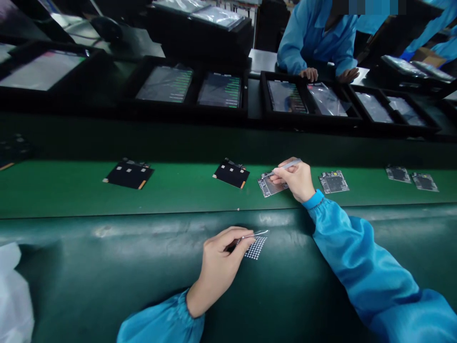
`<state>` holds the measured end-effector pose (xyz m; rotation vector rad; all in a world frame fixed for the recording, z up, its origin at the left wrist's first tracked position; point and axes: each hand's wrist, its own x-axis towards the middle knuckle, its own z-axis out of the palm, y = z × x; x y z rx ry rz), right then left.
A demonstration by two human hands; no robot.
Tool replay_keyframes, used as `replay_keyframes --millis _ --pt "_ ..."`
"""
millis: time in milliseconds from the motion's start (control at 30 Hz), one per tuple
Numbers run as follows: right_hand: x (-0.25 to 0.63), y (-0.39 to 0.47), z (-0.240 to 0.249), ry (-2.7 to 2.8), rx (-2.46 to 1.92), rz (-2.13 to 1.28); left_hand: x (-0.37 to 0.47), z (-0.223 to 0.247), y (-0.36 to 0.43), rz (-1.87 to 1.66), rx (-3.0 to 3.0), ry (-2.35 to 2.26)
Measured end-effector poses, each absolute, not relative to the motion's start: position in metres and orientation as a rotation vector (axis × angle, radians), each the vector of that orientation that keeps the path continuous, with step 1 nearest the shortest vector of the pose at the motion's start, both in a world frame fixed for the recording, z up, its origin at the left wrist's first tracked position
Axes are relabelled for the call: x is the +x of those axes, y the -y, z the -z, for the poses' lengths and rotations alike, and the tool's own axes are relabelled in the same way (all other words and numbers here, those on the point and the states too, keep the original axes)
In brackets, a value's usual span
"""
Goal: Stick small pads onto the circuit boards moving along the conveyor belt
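Observation:
My left hand [221, 262] is closed in a pinch above the near green mat, at the edge of a small sheet of white dots [256, 249]. A thin shiny strip runs along the sheet's upper side, by my fingertips. Farther off, my right hand [294, 180] grips slim grey tweezers [292, 164], held at a slant. Their thin tip reaches the left part of a circuit board [270, 187] that lies flat on the green strip. My fingers cover part of that board.
Black-covered boards [231, 174] [129, 175] lie to the left, and bare circuit boards [333, 182] [398, 174] to the right. Behind them stand black trays [255, 114] with bagged panels. Across the bench a co-worker's hands [309, 74] rest at a tray. White material [16, 295] is at lower left.

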<state>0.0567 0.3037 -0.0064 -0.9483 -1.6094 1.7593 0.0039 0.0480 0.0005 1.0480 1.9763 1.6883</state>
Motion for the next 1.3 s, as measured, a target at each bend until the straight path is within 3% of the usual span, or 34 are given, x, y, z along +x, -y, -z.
replay_keyframes --millis 367,600,867,1300 --pt "0.079 -0.298 0.007 1.837 -0.858 -1.579 0.004 0.004 -0.046 -1.696 1.053 -1.989" --pt "0.095 -0.302 -0.016 2.162 -0.571 -1.055 0.003 0.003 -0.048 -1.703 1.064 -1.979" --pt "0.088 -0.316 -0.013 1.601 -0.643 -1.797 0.002 0.007 -0.045 -1.688 1.084 -1.999" --pt "0.103 -0.324 0.001 1.629 -0.893 -1.722 0.0 0.008 -0.045 -1.638 1.063 -2.043"
